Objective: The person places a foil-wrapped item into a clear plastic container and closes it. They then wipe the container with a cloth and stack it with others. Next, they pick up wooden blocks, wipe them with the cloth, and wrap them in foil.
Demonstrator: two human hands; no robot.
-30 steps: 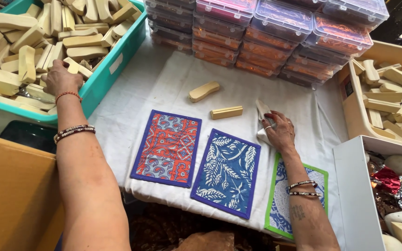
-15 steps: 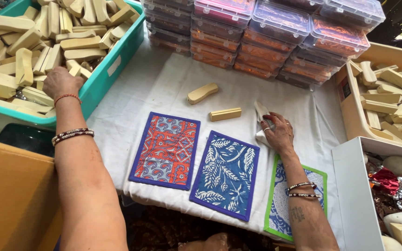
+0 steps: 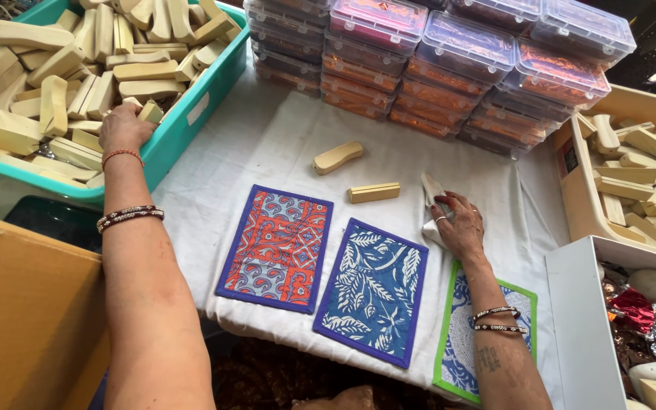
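Note:
My left hand (image 3: 123,125) reaches into the teal bin (image 3: 191,114) and its fingers are closed round a pale wooden block (image 3: 149,112) near the bin's right wall. My right hand (image 3: 461,224) lies on the white tablecloth with its fingers curled on a crumpled white cloth (image 3: 430,190). A rounded wooden block (image 3: 338,157) and a flat slotted wooden block (image 3: 373,193) lie loose between the hands. Three printed mats lie along the front edge: an orange and blue one (image 3: 275,249), a blue leaf one (image 3: 373,292) and a green-bordered one (image 3: 455,342) partly under my right forearm.
Stacks of clear lidded plastic boxes (image 3: 457,61) line the back of the table. A beige crate (image 3: 575,190) of wooden blocks stands at the right. In front of it is a white box (image 3: 578,319) with foil and stones. A cardboard box (image 3: 24,319) sits at the lower left.
My left hand has shifted a little towards the bin's near right wall and closed on a block. My right hand has stayed on the cloth.

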